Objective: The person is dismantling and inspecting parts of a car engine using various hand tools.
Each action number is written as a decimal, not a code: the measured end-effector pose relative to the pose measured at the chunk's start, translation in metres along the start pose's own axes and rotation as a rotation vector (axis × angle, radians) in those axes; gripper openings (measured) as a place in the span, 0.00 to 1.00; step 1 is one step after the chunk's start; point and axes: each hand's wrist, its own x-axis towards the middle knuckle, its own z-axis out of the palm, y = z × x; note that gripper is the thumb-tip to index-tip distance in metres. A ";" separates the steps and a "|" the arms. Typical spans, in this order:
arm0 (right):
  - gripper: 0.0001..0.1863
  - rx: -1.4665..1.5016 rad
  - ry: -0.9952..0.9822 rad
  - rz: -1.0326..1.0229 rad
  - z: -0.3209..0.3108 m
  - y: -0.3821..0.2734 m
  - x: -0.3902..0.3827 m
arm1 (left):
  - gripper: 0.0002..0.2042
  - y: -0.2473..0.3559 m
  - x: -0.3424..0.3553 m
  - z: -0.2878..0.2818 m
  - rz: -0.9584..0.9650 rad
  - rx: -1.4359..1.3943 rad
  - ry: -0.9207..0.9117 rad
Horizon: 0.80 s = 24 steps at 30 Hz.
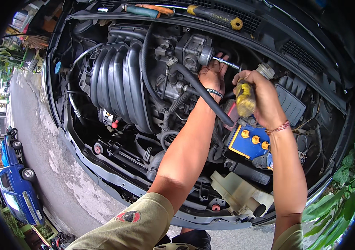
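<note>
My left hand (211, 75) reaches in beside the round end of the throttle body (193, 52), its fingers curled up around the area of a chrome shaft (226, 62); what they grip is partly hidden. My right hand (258, 89) is closed on a yellow-and-black tool handle (245, 100), blurred, near the shaft's right end. A thick black hose (213, 106) runs across in front of my left wrist. Below my right hand sits a blue battery (244, 146) with orange caps.
The ribbed black intake manifold (119, 83) fills the left of the engine bay. Hand tools (211, 16) lie along the rear edge. An air box (290, 100) is at right, a translucent reservoir (231, 193) at front. A blue vehicle (15, 187) stands on the pavement beyond, with plants (348, 179) at right.
</note>
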 end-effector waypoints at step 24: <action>0.18 -0.811 0.143 -0.350 -0.040 0.005 0.017 | 0.11 0.000 -0.002 0.008 0.067 0.055 0.205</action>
